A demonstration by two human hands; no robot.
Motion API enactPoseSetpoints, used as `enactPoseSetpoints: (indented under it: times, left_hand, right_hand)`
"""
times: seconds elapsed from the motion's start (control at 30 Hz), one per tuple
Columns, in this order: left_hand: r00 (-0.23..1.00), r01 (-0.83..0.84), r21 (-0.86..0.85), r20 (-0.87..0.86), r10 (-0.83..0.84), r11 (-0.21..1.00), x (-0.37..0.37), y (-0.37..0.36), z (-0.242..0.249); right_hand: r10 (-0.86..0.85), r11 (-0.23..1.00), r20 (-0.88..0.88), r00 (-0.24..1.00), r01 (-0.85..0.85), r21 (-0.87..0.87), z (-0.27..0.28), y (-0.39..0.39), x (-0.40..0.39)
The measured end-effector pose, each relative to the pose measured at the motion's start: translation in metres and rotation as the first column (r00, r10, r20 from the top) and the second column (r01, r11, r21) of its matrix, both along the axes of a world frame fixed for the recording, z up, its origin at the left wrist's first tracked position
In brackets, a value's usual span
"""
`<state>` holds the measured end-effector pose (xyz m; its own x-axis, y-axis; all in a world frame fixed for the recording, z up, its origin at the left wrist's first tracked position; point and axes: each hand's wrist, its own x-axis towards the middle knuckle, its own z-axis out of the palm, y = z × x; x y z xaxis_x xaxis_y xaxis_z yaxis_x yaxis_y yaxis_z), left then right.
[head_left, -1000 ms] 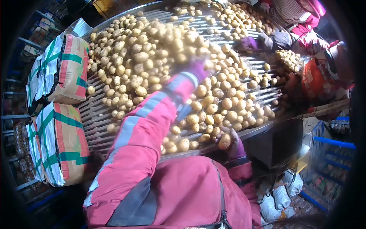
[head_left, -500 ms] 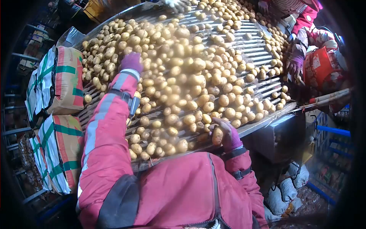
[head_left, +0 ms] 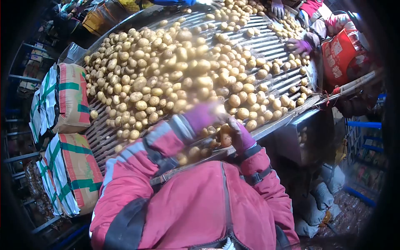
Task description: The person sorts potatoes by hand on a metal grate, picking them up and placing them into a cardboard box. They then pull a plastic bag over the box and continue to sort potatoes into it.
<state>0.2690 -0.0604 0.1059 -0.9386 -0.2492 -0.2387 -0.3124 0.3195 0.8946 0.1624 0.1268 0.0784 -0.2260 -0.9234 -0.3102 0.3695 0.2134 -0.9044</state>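
Observation:
My left hand [head_left: 204, 116], in a purple glove, is smeared by motion beside my right hand, over the front part of the slatted table; its fingers are too blurred to read. Wrapped round a potato [head_left: 226, 139] at the table's front edge is my gloved right hand [head_left: 241, 135]. Many potatoes [head_left: 141, 85] lie heaped on the metal slats [head_left: 273, 41], in front of and around both hands. A blurred patch covers part of the heap at the middle.
Taped cartons [head_left: 73, 98] stand along the left side. Co-workers' gloved hands [head_left: 299, 46] reach over the table at the upper right. A red bag [head_left: 341, 56] hangs at the right, near a pole. White sacks [head_left: 321, 196] sit at the lower right.
My left hand has swept from the far left of the heap back to beside my right hand. Potatoes at the front left have shifted, baring slats. My right hand still holds a potato.

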Motion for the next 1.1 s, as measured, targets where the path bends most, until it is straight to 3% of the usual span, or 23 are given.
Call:
enactPoseSetpoints:
  times: [0.03, 0.1, 0.2, 0.23, 0.27, 0.37, 0.4, 0.43, 0.47, 0.5, 0.6, 0.67, 0.73, 0.8, 0.83, 0.87, 0.9, 0.97, 1.07, 1.1]
  left_hand:
    - [0.981, 0.076, -0.245, -0.155, -0.116, 0.967, -0.003, 0.007, -0.005]
    - [0.836, 0.090, -0.692, -0.339, -0.433, 0.716, -0.006, 0.013, -0.019]
    - [0.900, 0.326, -0.792, 0.092, -0.427, 0.516, -0.037, -0.042, -0.022]
    - [0.905, 0.299, -0.906, 0.169, -0.390, 0.300, -0.045, -0.083, -0.041]
    - [0.974, -0.219, -0.490, -0.157, 0.162, 0.844, -0.048, -0.106, -0.032]
    - [0.941, -0.173, -0.819, 0.027, 0.338, 0.547, -0.071, -0.223, -0.056]
    - [0.888, -0.306, -0.762, -0.013, 0.459, 0.571, -0.079, -0.249, -0.078]
    - [0.911, -0.167, -0.843, 0.067, 0.408, 0.511, -0.087, -0.267, -0.105]
    - [0.920, -0.025, -0.901, 0.149, 0.362, 0.433, -0.099, -0.255, -0.096]
    - [0.909, 0.012, -0.940, 0.152, 0.388, 0.340, -0.101, -0.234, -0.091]
    - [0.868, -0.035, -0.935, 0.146, 0.474, 0.352, -0.118, -0.218, -0.099]
    - [0.883, -0.230, -0.782, 0.082, 0.462, 0.579, -0.116, -0.230, -0.096]
    - [0.915, -0.357, -0.562, -0.050, 0.400, 0.746, -0.106, -0.257, -0.094]
    - [0.919, -0.365, -0.300, -0.266, 0.290, 0.881, -0.095, -0.275, -0.095]
    - [0.969, -0.240, -0.295, -0.130, 0.211, 0.925, -0.094, -0.244, -0.043]
    - [0.992, -0.126, -0.315, -0.066, 0.111, 0.941, -0.096, -0.237, -0.045]
    - [0.997, -0.038, -0.444, 0.038, 0.061, 0.895, -0.100, -0.203, -0.025]
    - [0.983, 0.091, -0.615, 0.179, 0.026, 0.783, -0.111, -0.158, -0.011]
    - [0.919, 0.292, -0.712, 0.393, 0.018, 0.639, -0.144, -0.153, -0.036]
    - [0.889, 0.372, -0.715, 0.458, -0.005, 0.592, -0.149, -0.145, -0.026]
  right_hand:
    - [-0.019, 1.000, 0.019, 1.000, 0.019, 0.005, 0.000, 0.001, -0.001]
    - [-0.073, 0.997, 0.097, 0.993, 0.076, -0.034, -0.007, 0.008, 0.001]
    - [-0.102, 0.993, 0.341, 0.935, 0.115, -0.020, -0.003, 0.025, -0.004]
    - [-0.108, 0.992, 0.439, 0.892, 0.123, -0.005, 0.007, 0.029, -0.005]
    - [-0.142, 0.987, 0.430, 0.892, 0.158, -0.002, 0.005, 0.036, -0.005]
    - [-0.213, 0.975, 0.342, 0.915, 0.223, 0.009, -0.005, 0.063, -0.008]
    - [-0.212, 0.976, 0.276, 0.937, 0.217, 0.014, -0.006, 0.072, -0.010]
    - [-0.248, 0.969, 0.317, 0.916, 0.233, 0.083, -0.004, 0.081, -0.009]
    - [-0.276, 0.961, 0.330, 0.903, 0.254, 0.106, 0.001, 0.084, -0.008]
    - [-0.304, 0.952, 0.342, 0.889, 0.276, 0.130, 0.006, 0.088, -0.007]
    - [-0.409, 0.913, 0.511, 0.756, 0.343, 0.223, 0.013, 0.096, -0.003]
    - [-0.371, 0.927, 0.304, 0.878, 0.333, 0.171, 0.017, 0.096, -0.002]
    - [-0.351, 0.935, 0.272, 0.896, 0.318, 0.159, 0.019, 0.090, -0.002]
    - [-0.370, 0.928, 0.413, 0.832, 0.313, 0.201, 0.020, 0.085, -0.003]
    - [-0.383, 0.920, 0.331, 0.862, 0.321, 0.226, 0.012, 0.083, -0.002]
    - [-0.303, 0.950, 0.110, 0.947, 0.291, 0.118, -0.010, 0.085, -0.003]
    - [-0.225, 0.973, -0.127, 0.966, 0.229, 0.019, -0.040, 0.090, -0.005]
    - [-0.169, 0.986, -0.180, 0.969, 0.165, -0.038, -0.048, 0.090, -0.008]
    - [-0.243, 0.969, 0.364, 0.899, 0.241, 0.051, -0.005, 0.070, -0.011]
    - [-0.258, 0.966, 0.393, 0.883, 0.241, 0.093, -0.001, 0.070, -0.011]
